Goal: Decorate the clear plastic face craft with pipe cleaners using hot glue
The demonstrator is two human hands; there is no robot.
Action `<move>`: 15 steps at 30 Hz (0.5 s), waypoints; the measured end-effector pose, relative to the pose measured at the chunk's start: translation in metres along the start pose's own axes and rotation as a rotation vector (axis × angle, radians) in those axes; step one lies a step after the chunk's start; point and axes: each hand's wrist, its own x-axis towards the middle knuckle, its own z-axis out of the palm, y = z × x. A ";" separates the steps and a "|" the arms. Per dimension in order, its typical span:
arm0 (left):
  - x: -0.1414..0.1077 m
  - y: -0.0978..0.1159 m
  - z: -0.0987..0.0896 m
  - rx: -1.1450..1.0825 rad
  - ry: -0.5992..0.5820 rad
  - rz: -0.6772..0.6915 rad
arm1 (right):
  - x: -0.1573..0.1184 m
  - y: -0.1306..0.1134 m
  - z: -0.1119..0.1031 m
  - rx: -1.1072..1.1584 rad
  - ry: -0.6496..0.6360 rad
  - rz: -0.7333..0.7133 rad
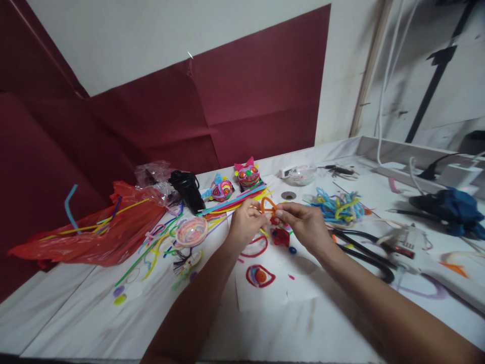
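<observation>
Between my two hands is an orange pipe cleaner point(268, 204) bent into a loop with a pointed top. My left hand point(248, 222) pinches its left end, and my right hand point(301, 222) pinches its right end. Below them lies a sheet of white paper point(273, 298). On it sit a red eye-shaped outline with an orange centre point(260, 276), a red curved outline point(255, 247) and a red piece point(281, 236) partly under my hands. A dark blue ball point(292, 250) rests near my right wrist.
Two colourful animal faces point(248, 174) stand at the back beside a black cup-like container point(187, 189). A bowl point(191, 232) and a red plastic bag point(102, 242) are left. Blue and yellow pipe cleaners point(339, 206), black-handled pliers point(364, 247) and a white power strip point(439, 273) lie right.
</observation>
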 end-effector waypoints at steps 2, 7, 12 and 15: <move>0.000 -0.001 -0.001 -0.006 -0.016 -0.002 | 0.000 0.001 0.000 -0.001 0.000 -0.010; 0.000 0.000 -0.003 0.031 -0.080 -0.014 | 0.000 0.005 0.000 -0.005 0.016 -0.003; 0.001 0.001 -0.005 0.129 -0.034 -0.067 | 0.000 0.012 0.002 -0.020 0.034 0.001; 0.000 0.002 -0.006 0.352 0.035 0.025 | 0.000 0.014 0.002 -0.034 0.024 0.009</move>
